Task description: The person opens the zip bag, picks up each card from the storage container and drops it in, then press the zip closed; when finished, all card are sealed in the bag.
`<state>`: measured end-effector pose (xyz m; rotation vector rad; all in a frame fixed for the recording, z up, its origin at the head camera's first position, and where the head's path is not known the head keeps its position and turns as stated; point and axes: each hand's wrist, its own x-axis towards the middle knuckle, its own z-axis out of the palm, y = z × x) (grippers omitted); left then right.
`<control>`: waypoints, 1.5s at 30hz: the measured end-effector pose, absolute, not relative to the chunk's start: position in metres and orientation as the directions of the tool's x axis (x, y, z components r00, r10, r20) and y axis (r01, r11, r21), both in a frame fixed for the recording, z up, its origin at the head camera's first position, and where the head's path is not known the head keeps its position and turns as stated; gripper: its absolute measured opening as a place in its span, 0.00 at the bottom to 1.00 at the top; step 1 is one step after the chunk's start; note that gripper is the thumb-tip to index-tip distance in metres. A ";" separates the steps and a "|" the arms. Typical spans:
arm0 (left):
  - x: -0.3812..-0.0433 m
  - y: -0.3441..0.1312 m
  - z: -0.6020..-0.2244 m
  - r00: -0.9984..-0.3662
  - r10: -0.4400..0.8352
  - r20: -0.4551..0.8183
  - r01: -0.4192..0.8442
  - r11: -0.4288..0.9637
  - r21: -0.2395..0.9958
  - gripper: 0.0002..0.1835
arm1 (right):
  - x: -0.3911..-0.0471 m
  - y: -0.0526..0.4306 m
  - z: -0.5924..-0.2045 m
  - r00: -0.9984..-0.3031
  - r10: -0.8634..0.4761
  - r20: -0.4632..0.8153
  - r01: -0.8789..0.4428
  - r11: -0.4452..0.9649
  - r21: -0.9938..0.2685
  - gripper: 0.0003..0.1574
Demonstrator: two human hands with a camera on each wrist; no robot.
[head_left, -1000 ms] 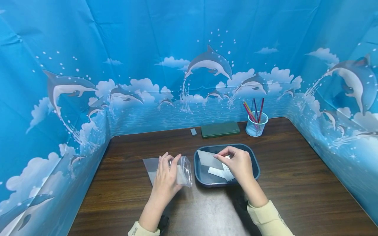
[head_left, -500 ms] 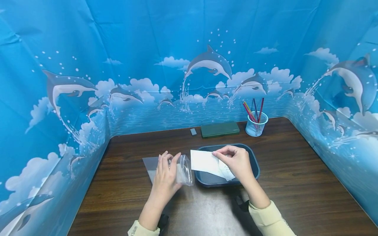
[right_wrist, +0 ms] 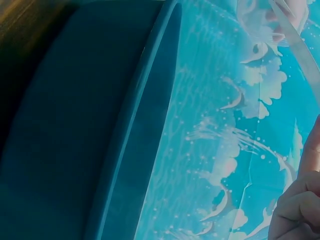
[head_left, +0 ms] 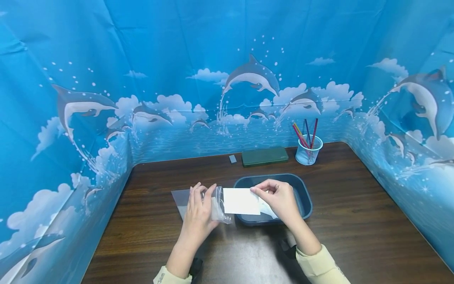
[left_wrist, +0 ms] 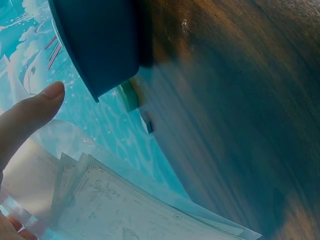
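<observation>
My left hand (head_left: pixel 198 213) grips a clear plastic bag (head_left: pixel 220 217), whose mouth faces right. Pale printed paper slips (left_wrist: pixel 125 205) with ornate borders lie inside the bag in the left wrist view, and my thumb (left_wrist: pixel 30 117) shows above it. My right hand (head_left: pixel 281 199) pinches a blank-looking white paper slip (head_left: pixel 241 201) between thumb and fingertips at its upper right corner. The slip's left edge is at the bag's mouth; whether it is inside cannot be told. Beneath the right hand, a dark blue tray (head_left: pixel 306 197) holds more white paper (head_left: pixel 268 209), partly hidden.
Behind the tray lies a green case (head_left: pixel 265 156), with a small grey block (head_left: pixel 232 159) to its left. A light blue mesh cup (head_left: pixel 308 156) of coloured pencils stands at the back right. A dolphin-print curtain (head_left: pixel 170 59) encloses the dark wooden table (head_left: pixel 142 236).
My right hand has raised the paper slip from the tray, turned it level, and brought it left and slightly down to the bag's mouth. My left hand has stayed nearly still.
</observation>
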<state>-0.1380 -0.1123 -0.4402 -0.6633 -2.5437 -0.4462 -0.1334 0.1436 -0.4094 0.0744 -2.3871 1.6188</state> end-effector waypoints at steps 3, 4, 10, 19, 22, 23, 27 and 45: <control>-0.138 -0.113 -0.442 -0.770 0.368 0.522 0.525 0.829 0.191 0.59 | -0.132 0.143 -0.409 -0.968 0.102 0.231 -0.177 0.378 -0.909 0.14; -0.138 -0.114 -0.442 -0.768 0.367 0.525 0.526 0.829 0.190 0.59 | -0.132 0.143 -0.409 -0.968 0.099 0.230 -0.177 0.378 -0.909 0.14; -0.138 -0.114 -0.441 -0.754 0.372 0.541 0.538 0.823 0.184 0.59 | -0.131 0.136 -0.412 -0.969 0.088 0.230 -0.180 0.381 -0.907 0.14; -0.135 -0.109 -0.438 -0.763 0.386 0.519 0.544 0.817 0.192 0.59 | -0.130 0.121 -0.417 -0.967 0.093 0.238 -0.190 0.363 -0.912 0.10; -0.134 -0.108 -0.439 -0.758 0.388 0.524 0.547 0.816 0.187 0.59 | -0.130 0.117 -0.420 -0.963 0.076 0.259 -0.213 0.374 -0.903 0.07; -0.133 -0.108 -0.439 -0.758 0.389 0.524 0.547 0.816 0.186 0.59 | -0.130 0.115 -0.421 -0.961 0.066 0.268 -0.223 0.382 -0.897 0.07; -0.132 -0.107 -0.440 -0.760 0.391 0.520 0.546 0.817 0.184 0.59 | -0.130 0.110 -0.425 -0.954 0.036 0.297 -0.257 0.410 -0.875 0.05; -0.130 -0.103 -0.445 -0.763 0.402 0.507 0.545 0.821 0.169 0.59 | -0.128 0.098 -0.431 -0.932 -0.033 0.361 -0.329 0.494 -0.805 0.05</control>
